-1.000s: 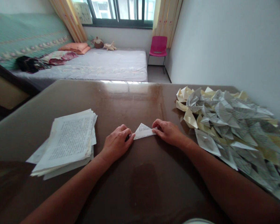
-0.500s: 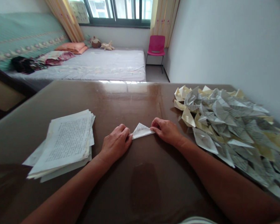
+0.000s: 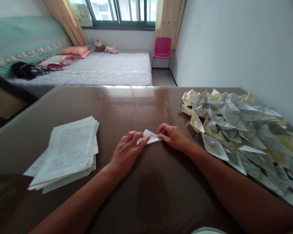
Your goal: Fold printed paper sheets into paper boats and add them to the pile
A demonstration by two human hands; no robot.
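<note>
A small folded sheet of printed paper (image 3: 152,139), with a triangular peak and a flat lower strip, rests on the brown table (image 3: 127,107). My left hand (image 3: 127,148) holds its left end, thumb stretched along the lower edge and fingers bent behind. At the right end, my right hand (image 3: 174,136) pinches the corner between thumb and fingers. Parts of the paper are covered by my left thumb and the fingertips.
To the left lies a stack of printed sheets (image 3: 65,152). A large pile of folded paper boats (image 3: 229,123) spreads along the right side by the wall. Past the table are a bed (image 3: 127,66) and a pink chair (image 3: 162,48).
My left hand has slid right along the folded paper, its thumb now reaching toward the middle of the lower edge. My right hand stays at the right end.
</note>
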